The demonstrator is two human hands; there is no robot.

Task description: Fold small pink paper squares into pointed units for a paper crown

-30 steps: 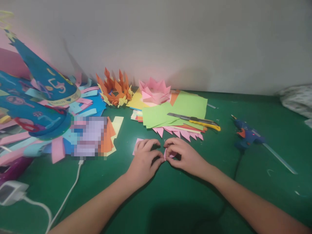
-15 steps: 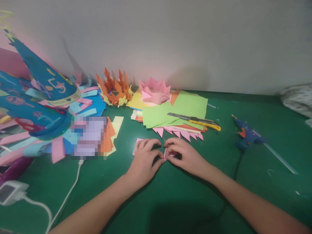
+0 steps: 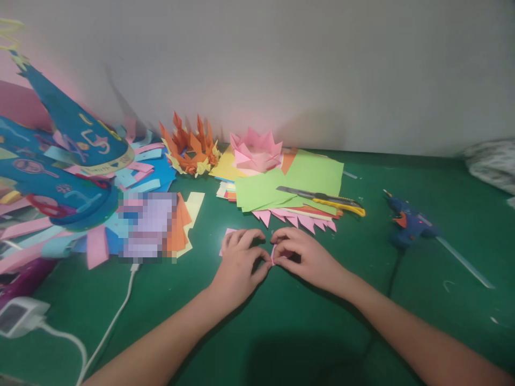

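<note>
Between my fingertips is a small piece of pink paper point(image 3: 273, 254), mostly hidden by the fingers. My left hand point(image 3: 241, 262) pinches its edge from the left with thumb and forefinger. From the other side my right hand point(image 3: 303, 257) pinches the same piece. Under the left knuckles a pink paper square point(image 3: 227, 233) pokes out on the table. Just beyond the hands lie pink pointed paper pieces point(image 3: 301, 220), partly beneath light green sheets point(image 3: 289, 182). A yellow-handled utility knife point(image 3: 322, 201) rests on those sheets.
A blue glue gun point(image 3: 412, 222) with its glue stick lies right on the green table point(image 3: 402, 332). Behind stand a pink paper crown point(image 3: 257, 153) and an orange one point(image 3: 191, 150). Blue cone hats point(image 3: 80, 128), paper strips and a white cable point(image 3: 116, 316) occupy the left.
Both hands stay nearly still, pinching the pink paper. Slightly less pink shows among the right fingers. The view has shifted very slightly.
</note>
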